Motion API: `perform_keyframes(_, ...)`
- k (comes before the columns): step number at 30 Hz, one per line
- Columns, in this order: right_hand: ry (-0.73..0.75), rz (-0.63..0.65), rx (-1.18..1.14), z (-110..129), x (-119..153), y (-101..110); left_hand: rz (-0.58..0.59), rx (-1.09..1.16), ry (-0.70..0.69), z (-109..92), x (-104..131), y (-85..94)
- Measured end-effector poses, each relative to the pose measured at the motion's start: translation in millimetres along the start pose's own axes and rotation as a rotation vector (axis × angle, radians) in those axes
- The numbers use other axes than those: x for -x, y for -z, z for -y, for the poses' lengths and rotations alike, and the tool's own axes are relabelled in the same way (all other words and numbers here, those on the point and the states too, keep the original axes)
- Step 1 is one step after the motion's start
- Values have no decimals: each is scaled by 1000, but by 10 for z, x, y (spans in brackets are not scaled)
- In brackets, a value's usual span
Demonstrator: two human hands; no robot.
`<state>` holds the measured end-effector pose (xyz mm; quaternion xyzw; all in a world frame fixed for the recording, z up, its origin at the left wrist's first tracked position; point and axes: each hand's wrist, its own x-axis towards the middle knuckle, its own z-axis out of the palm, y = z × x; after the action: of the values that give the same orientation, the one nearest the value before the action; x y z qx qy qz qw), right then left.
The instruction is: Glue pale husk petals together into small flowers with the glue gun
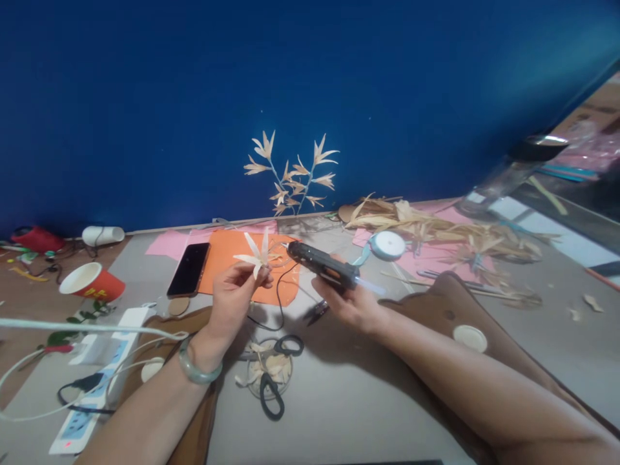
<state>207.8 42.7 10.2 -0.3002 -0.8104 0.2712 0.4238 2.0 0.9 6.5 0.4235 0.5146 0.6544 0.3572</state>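
Fingers of the left hand (237, 289) pinch the pale flower (258, 253) low, apparently keeping petals free; right-hand fingers (334, 300) grip the glue gun (322, 263), nozzle angled flowerward.

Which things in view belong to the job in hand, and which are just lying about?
Likely the job:
- glue gun, in right hand
- pale flower, in left hand
- flower sprigs
- dried husks
- ribbon roll
- scissors

Probably just lying about:
- phone
- red cup
- white cup
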Motion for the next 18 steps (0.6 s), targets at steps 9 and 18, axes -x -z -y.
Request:
perform_keyframes(9, -326, 200, 220, -144, -55, -98, 21, 21, -48, 87, 13, 45)
perform_keyframes(18, -202, 293, 433, -207, -39, -126, 103, 67, -70, 94, 12, 52)
